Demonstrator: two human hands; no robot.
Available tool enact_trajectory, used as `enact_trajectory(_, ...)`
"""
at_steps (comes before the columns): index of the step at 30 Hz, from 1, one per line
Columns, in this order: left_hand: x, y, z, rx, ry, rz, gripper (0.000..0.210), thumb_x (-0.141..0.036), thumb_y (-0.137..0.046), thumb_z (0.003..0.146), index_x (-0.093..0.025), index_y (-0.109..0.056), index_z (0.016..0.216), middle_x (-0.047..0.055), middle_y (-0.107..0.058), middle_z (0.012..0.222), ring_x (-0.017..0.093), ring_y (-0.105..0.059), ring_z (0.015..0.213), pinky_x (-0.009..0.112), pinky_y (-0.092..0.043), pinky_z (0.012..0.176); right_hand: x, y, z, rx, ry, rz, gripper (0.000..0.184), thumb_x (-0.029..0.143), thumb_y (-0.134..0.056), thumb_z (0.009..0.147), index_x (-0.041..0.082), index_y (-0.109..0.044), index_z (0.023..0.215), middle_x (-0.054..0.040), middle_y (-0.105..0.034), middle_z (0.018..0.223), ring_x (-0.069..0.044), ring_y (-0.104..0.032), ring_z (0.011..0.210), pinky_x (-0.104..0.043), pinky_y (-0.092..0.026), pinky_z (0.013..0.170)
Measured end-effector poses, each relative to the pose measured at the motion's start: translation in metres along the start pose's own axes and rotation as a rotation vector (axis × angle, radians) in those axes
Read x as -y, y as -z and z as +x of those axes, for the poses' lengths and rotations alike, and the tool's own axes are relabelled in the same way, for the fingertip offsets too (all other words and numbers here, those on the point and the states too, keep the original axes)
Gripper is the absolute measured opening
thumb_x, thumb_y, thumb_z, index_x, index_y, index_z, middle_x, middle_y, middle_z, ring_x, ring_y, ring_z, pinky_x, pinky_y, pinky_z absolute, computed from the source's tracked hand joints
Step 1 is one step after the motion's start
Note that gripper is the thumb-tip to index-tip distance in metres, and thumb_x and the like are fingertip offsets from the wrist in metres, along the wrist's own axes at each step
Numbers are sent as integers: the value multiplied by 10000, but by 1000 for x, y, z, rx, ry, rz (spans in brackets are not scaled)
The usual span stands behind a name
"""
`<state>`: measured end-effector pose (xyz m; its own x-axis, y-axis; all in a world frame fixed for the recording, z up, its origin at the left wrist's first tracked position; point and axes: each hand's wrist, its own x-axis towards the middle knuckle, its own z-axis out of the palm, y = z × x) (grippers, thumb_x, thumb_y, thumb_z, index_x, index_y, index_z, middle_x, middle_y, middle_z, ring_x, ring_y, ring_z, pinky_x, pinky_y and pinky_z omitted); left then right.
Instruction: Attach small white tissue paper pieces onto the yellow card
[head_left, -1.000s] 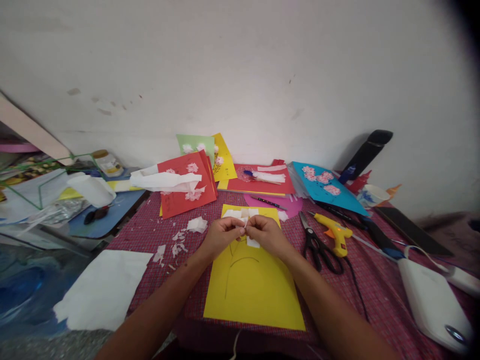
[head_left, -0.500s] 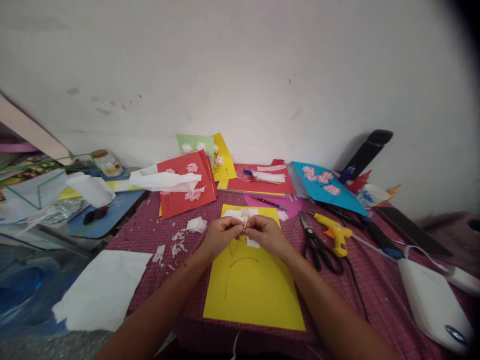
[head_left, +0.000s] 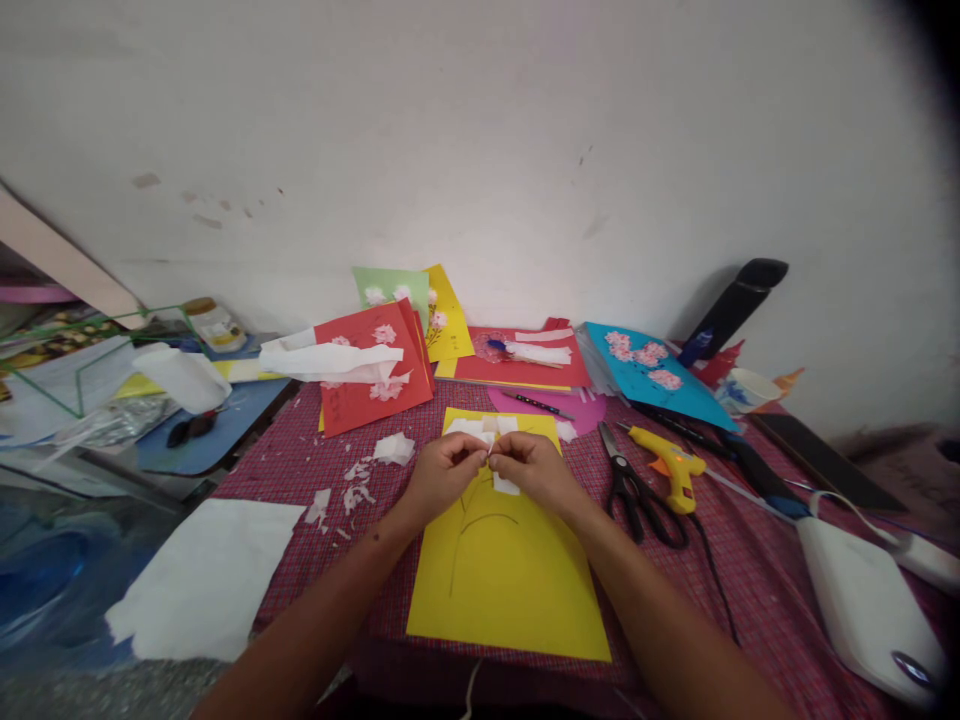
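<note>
My left hand [head_left: 448, 470] and my right hand [head_left: 529, 466] meet over the upper part of a yellow sheet of paper [head_left: 517, 590]. Thumb and forefinger of each are pinched together on a tiny bit of white tissue paper [head_left: 490, 450], mostly hidden by the fingertips. Small white tissue squares [head_left: 506, 486] lie on the sheet under and behind my fingers. Thin dark curved lines are drawn on the yellow paper below my hands. Torn tissue scraps [head_left: 358, 495] are scattered on the checked cloth to the left.
Scissors [head_left: 637, 500] and a yellow glue gun [head_left: 675, 465] lie right of the sheet, near a white box-shaped device [head_left: 866, 610]. Behind are a pencil [head_left: 538, 404], a red card [head_left: 360, 410] and a blue card [head_left: 660, 345] with tissue flowers. White tissue [head_left: 210, 580] overhangs the left edge.
Both hands stay in nearly the same place, their fingertips shifting very slightly around the bit of tissue paper. The other things have not moved.
</note>
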<state>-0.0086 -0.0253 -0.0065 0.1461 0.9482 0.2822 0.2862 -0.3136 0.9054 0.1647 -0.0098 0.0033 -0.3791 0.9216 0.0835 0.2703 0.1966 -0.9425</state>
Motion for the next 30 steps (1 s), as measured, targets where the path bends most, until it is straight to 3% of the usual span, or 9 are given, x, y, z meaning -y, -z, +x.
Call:
enact_trajectory(6,-3,1,-1,-5,-96,118,119,-216,-567,818,-166,-674,830,28,-655,794,134,-588,748,240,-439,702,1,0,0,-33,0,-75,154,264,-565,766,151,-607,670,21,-522,574,-97,-434,527,-211,-310,487)
enact_trajectory(17,5,-1,0,7,16,11,135,-253,-576,813,-159,-665,855,25,-657,778,129,-581,715,228,-447,663,-3,-1,0,-34,35,-57,180,274,-551,785,161,-573,646,31,-484,570,-92,-407,527,-205,-298,480)
enact_trajectory(23,2,-1,0,-17,4,48,134,-247,-576,811,-157,-672,837,34,-663,790,139,-593,742,240,-452,687,0,0,0,-7,-9,31,117,260,-578,755,157,-603,706,27,-520,591,-92,-429,521,-207,-319,483)
enact_trajectory(30,-1,0,0,-27,-31,87,131,-237,-568,816,-157,-671,826,31,-656,771,135,-588,725,241,-449,681,0,0,0,-18,6,-13,129,268,-571,766,161,-603,703,23,-540,597,-97,-450,537,-210,-330,499)
